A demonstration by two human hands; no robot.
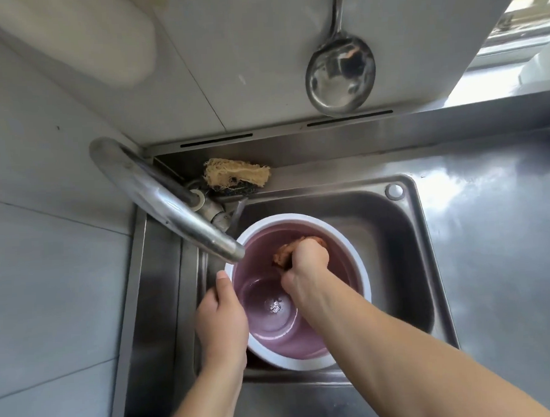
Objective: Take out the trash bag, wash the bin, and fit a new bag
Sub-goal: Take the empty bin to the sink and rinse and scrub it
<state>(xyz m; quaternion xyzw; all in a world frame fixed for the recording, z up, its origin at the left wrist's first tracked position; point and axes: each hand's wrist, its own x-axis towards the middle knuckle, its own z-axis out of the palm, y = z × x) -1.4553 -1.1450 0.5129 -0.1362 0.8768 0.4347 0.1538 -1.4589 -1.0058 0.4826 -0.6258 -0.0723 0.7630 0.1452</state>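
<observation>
The steel sink (404, 234) spreads out under both my arms, its basin walls on every side of my hands. Inside it stands the bin (348, 252), white-rimmed and purple within, mouth up, between my two wrists; a little water glints at its bottom, below my right knuckles. The curved tap (160, 200) arches in from beyond my left hand, its spout ending just over the bin's rim near my left thumb. My left hand (221, 318) is clamped on the near-left rim, thumb lying along the edge, the other fingers wrapped down the outside. My right hand (304, 270) reaches down inside the bin, curled into a fist around an orange-brown scrubbing pad (282, 255), pressing it against the far inner wall. Past my left fingertips, on the sink's back ledge, lies a pale loofah (237, 173).
</observation>
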